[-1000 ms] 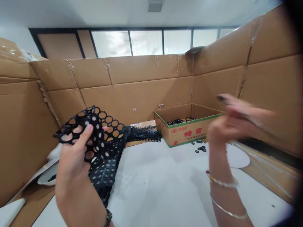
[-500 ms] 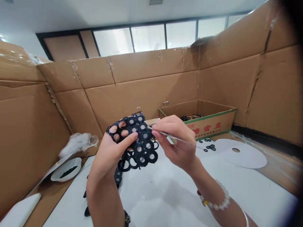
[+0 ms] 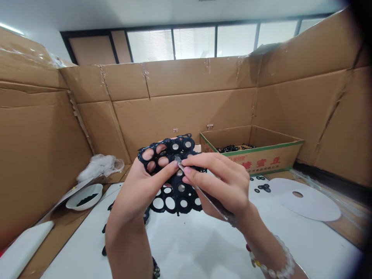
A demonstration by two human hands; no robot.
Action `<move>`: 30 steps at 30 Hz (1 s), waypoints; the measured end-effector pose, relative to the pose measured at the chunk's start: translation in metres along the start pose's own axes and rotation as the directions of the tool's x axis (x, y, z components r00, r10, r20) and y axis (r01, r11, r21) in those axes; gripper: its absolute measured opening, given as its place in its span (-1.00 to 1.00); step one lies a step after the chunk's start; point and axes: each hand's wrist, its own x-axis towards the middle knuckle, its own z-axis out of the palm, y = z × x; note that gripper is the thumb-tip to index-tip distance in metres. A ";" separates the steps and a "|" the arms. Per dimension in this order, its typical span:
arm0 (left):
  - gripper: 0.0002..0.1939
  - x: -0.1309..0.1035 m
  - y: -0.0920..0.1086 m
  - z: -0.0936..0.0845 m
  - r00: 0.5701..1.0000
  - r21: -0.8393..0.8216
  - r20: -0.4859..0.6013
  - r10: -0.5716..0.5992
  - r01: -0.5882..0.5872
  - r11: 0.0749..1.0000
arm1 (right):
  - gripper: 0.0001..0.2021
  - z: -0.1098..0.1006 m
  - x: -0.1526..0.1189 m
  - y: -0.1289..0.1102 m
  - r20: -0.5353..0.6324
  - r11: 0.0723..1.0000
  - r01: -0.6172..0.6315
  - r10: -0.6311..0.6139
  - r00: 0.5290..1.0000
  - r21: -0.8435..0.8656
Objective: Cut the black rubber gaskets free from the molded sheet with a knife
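Observation:
A black sheet of joined rings [image 3: 181, 188] is held up above the white table surface by my left hand [image 3: 142, 182], whose thumb presses on its face while the other fingers lie behind it. Some rings show open holes and others have pale centres. My right hand [image 3: 223, 180] is closed round a thin metal tool [image 3: 213, 203], like tweezers. The tool's tip meets the sheet right beside my left thumb. My right fingers cover part of the sheet's right side.
A green-edged cardboard box [image 3: 276, 155] with black rings inside stands at the back right. Loose black rings [image 3: 264, 188] and a white disc [image 3: 310, 199] lie at right. A white bowl [image 3: 97, 197] of dark pieces and clear plastic [image 3: 101, 166] are at left. Cardboard walls [image 3: 186, 108] surround the table.
My right hand has moved left over the sheet, and the tool's tip now sits at my left thumb. The view has shifted slightly left, so the surroundings appear farther right.

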 end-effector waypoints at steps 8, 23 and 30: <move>-0.82 -0.012 0.007 0.006 0.983 0.238 0.027 0.180 -0.181 0.954 | -0.87 -0.009 0.003 -0.005 0.009 0.994 -0.107 0.107 0.994 0.017; -0.76 -0.027 0.006 0.028 0.954 0.486 0.149 0.261 -0.301 0.820 | -0.79 -0.018 0.003 0.005 0.024 0.964 -0.124 0.122 0.992 0.233; -0.91 -0.024 0.005 0.037 0.959 0.602 0.247 0.140 -0.265 0.753 | -0.78 -0.013 -0.006 0.024 0.117 0.927 -0.209 0.181 0.976 0.311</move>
